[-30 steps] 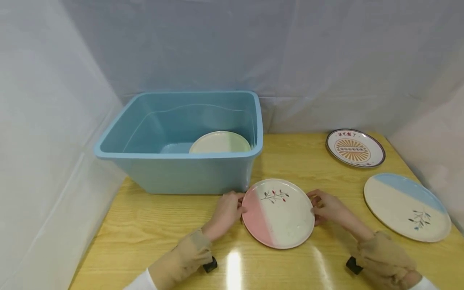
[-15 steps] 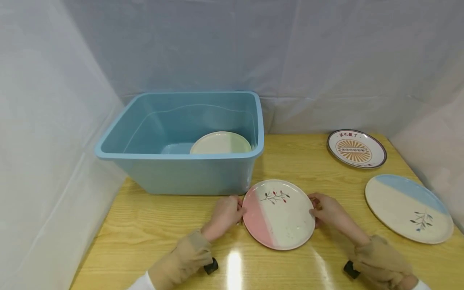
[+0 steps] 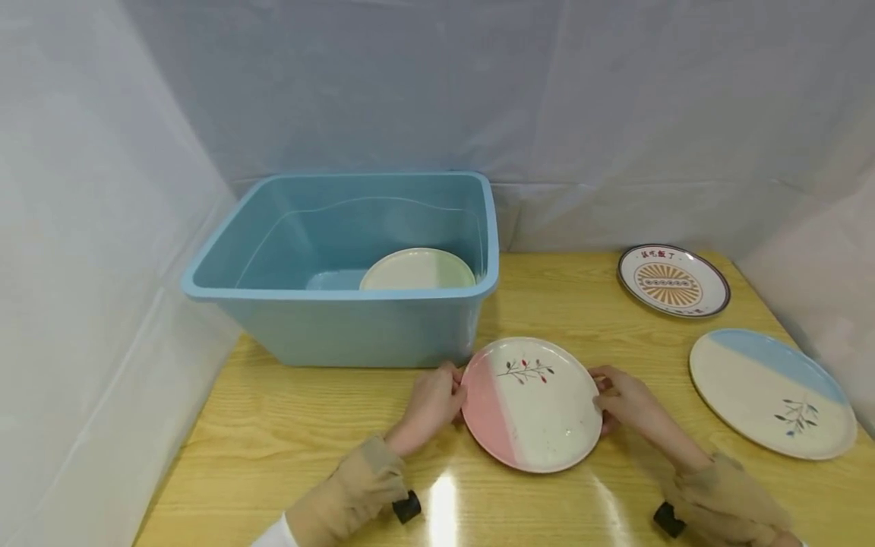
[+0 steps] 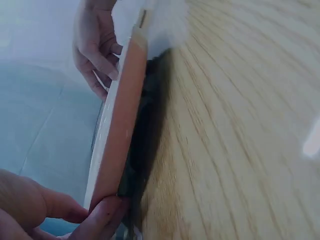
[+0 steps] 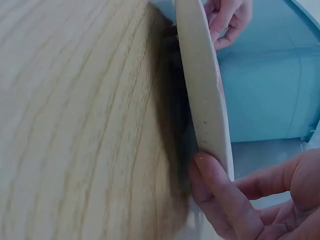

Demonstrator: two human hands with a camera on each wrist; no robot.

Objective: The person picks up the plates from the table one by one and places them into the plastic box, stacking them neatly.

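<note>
Pink-and-cream plate [image 3: 532,403] lies between both hands | left hand [image 3: 431,403] pinches left rim | right hand [image 3: 625,399] pinches right rim | blue tub [image 3: 342,334] just behind-left

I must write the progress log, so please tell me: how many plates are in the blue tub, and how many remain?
Done: one pale green plate lies in the blue tub. In hand: left hand and right hand grip the pink plate by opposite edges. Left: the sunburst plate and blue plate remain on the table.
</note>
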